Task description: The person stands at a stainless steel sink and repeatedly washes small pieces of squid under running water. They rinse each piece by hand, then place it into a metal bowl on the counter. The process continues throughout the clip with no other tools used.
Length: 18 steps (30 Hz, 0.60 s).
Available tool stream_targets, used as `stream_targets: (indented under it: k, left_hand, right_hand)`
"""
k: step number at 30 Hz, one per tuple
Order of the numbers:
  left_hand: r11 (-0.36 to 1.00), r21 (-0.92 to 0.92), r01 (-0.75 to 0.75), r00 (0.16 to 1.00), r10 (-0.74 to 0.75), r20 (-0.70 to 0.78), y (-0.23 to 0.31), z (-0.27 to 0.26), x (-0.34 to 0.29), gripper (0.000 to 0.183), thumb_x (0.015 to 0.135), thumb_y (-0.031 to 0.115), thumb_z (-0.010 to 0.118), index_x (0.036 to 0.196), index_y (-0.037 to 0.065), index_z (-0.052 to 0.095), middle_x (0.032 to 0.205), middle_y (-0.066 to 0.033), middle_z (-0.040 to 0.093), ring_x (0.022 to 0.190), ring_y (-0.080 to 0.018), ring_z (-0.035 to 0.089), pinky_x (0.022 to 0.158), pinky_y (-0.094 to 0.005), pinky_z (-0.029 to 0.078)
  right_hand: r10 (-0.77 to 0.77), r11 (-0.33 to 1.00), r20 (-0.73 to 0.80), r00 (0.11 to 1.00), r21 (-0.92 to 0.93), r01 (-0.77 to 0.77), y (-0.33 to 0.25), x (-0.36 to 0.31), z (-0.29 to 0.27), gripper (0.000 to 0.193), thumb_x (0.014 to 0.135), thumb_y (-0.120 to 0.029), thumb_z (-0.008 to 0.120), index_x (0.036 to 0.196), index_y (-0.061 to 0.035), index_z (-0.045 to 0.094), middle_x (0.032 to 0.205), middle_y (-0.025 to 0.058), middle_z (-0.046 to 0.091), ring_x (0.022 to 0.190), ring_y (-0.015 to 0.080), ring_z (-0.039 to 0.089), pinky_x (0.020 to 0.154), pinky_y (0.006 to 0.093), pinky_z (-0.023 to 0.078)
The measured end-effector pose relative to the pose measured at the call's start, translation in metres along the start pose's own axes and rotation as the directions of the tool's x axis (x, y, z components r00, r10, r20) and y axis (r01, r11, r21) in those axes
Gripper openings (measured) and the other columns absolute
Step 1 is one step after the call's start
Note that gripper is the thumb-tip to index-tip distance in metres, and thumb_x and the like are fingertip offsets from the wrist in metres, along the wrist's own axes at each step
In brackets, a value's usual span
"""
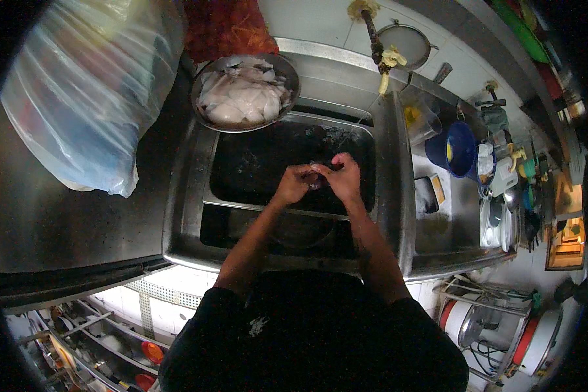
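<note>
My hands meet over a rectangular steel pan (207, 189) that sits in the sink and holds dark water. Between the fingertips is a small, soft, purplish piece (315, 184), perhaps squid, mostly covered by the fingers. My left hand (293, 185) pinches it from the left side. My right hand (343, 178) closes on it from the right, thumb and fingers bent. Beyond the pan's far left corner, a round metal bowl (210, 127) is heaped with pale, whitish pieces that look like cleaned squid (245, 98).
A large clear plastic bag (98, 98) stands on the left steel counter, beside a red mesh sack (228, 26). The tap (376, 49) juts from the back wall near a round strainer (405, 46). Rightward, a second basin holds a blue bucket (460, 145), sponge (439, 189) and clear jug (419, 117).
</note>
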State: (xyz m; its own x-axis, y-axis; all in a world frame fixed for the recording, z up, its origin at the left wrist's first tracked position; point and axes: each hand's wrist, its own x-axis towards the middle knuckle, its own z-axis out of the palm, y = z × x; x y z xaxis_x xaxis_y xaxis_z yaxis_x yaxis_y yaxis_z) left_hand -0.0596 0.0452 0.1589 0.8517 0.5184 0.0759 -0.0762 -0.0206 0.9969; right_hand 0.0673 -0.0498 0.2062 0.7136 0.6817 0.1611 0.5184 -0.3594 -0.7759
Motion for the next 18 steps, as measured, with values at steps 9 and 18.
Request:
stream_targets:
  k: [9, 18]
  left_hand:
    - [0.991, 0.125, -0.052, 0.999, 0.051, 0.014, 0.013, 0.003, -0.010, 0.023, 0.081, -0.006, 0.060, 0.102, 0.001, 0.064, 0.091, -0.0041, 0.067, 0.083, -0.0089, 0.058, 0.076, -0.0269, 0.049]
    - [0.997, 0.068, -0.028, 0.994, 0.021, 0.105, 0.001, -0.004, -0.011, 0.027, 0.080, -0.005, 0.061, 0.104, 0.004, 0.066, 0.100, -0.0064, 0.068, 0.094, -0.0136, 0.062, 0.084, -0.0299, 0.050]
  right_hand:
    - [0.095, 0.868, 0.330, 0.939, 0.434, -0.240, 0.026, -0.004, 0.015, 0.024, 0.072, -0.009, 0.079, 0.089, 0.0031, 0.065, 0.083, 0.0068, 0.066, 0.071, 0.0116, 0.062, 0.062, 0.0244, 0.052]
    - [0.049, 0.797, 0.411, 0.910, 0.533, -0.284, 0.030, -0.007, 0.006, 0.018, 0.079, -0.009, 0.072, 0.089, 0.0043, 0.068, 0.078, 0.0082, 0.067, 0.066, 0.0134, 0.063, 0.061, 0.0269, 0.054]
